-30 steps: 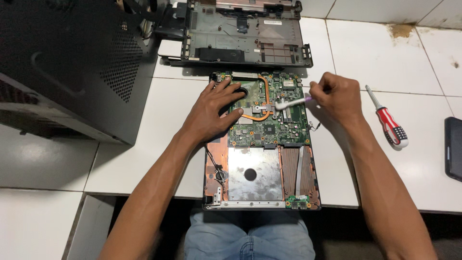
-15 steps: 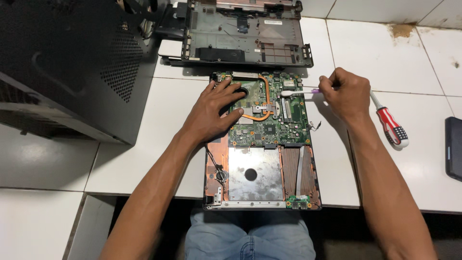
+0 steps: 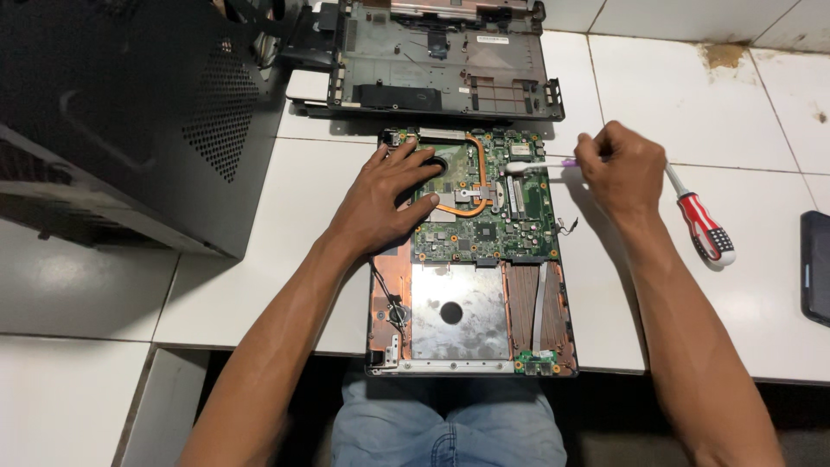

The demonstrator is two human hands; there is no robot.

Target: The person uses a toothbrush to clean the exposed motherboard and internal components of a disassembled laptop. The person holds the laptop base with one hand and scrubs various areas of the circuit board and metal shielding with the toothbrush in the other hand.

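Fingers (image 3: 413, 169) of left hand (image 3: 389, 203) spread flat on motherboard (image 3: 501, 227); right hand (image 3: 618, 169) pinches light, stiff brush (image 3: 527, 167). Board is fragile: grip by edges only.

Bright, even overhead light, soft shadows, perhaps slight edge distortion.

A small white rectangular label (image 3: 493, 39) sits on the dark grey laptop base shell (image 3: 437, 60) lying at the far side of the bench (image 3: 259, 285). At the right edge lies a dark, flat device with a black screen (image 3: 815, 266), unlit and partly cut off. No packages or signs show.
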